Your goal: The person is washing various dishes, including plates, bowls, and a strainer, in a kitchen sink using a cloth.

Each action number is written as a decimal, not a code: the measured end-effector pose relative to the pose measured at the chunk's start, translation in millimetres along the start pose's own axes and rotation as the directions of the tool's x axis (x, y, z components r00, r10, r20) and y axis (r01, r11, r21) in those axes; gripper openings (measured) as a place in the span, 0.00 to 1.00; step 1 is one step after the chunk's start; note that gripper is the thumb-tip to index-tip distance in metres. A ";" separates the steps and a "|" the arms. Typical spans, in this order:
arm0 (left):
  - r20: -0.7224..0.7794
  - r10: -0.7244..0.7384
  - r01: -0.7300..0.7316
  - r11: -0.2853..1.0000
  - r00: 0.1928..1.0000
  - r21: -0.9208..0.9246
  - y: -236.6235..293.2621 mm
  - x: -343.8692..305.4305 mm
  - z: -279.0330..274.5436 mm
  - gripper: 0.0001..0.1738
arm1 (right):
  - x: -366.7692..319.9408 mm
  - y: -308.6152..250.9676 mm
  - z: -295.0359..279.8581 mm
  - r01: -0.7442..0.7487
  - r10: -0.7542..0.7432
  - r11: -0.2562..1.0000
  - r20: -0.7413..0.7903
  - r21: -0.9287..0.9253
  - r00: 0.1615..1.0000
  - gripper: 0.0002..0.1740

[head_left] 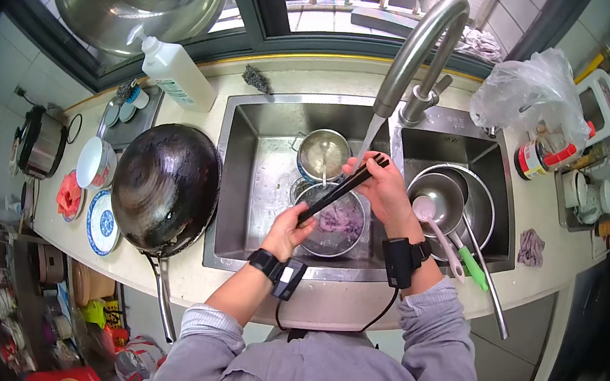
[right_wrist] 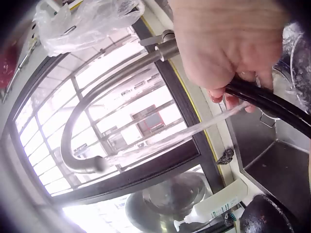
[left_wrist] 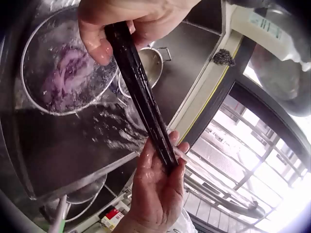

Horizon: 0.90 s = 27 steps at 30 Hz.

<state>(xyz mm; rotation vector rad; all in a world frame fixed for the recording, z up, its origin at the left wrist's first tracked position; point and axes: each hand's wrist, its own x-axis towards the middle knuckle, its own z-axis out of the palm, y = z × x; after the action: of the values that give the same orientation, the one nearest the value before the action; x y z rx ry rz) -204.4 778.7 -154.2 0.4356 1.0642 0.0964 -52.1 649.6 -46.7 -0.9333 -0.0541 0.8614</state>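
Note:
A bundle of black chopsticks (head_left: pixel 337 192) slants over the left sink basin, wet and gleaming. My left hand (head_left: pixel 286 232) grips its lower end between thumb and fingers. At the upper end, my right hand (head_left: pixel 386 190) holds the bundle, thumb on one side and fingers on the other. Water runs from the steel faucet (head_left: pixel 415 55) onto the right hand's fingers and splashes below, as the left wrist view shows. Under the hands sits a round basin with a thin metal rim (left_wrist: pixel 23 77), holding water and something purple (left_wrist: pixel 68 73). Behind it stands a small metal pot (head_left: pixel 325 151).
An upturned black wok (head_left: pixel 164 187) lies left of the sink, its handle past the counter edge. Bowls and a long-handled pink ladle (head_left: pixel 435 227) fill the right basin. A white pump bottle (head_left: pixel 177 75) and a sauce bottle (head_left: pixel 536 161) stand on the counter.

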 end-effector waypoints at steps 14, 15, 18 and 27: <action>0.365 0.197 -0.150 0.977 0.910 -0.152 -19.0 7.3 118.7 0.04 | -24.5 -96.4 6.5 0.202 -0.230 0.870 -0.008 -0.449 0.973 0.09; 0.361 0.162 -0.139 0.986 0.918 -0.089 -16.7 10.7 118.0 0.05 | -24.5 -97.3 4.8 0.209 -0.234 0.882 -0.009 -0.422 0.972 0.09; 0.323 0.130 -0.207 0.954 0.937 0.217 8.1 -12.9 104.6 0.09 | -21.9 -86.2 -2.7 0.169 -0.188 0.931 -0.029 -0.323 0.982 0.08; 0.630 0.526 -0.475 -0.413 0.572 0.777 47.2 -86.1 10.1 0.19 | 2.7 41.3 -9.6 -0.102 0.100 0.989 0.024 0.108 0.995 0.09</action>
<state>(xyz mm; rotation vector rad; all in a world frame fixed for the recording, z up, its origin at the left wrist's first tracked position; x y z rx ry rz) -231.7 794.3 -60.6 2.4996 0.6019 0.1686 -72.4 657.1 -83.3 -0.8309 0.0245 0.9577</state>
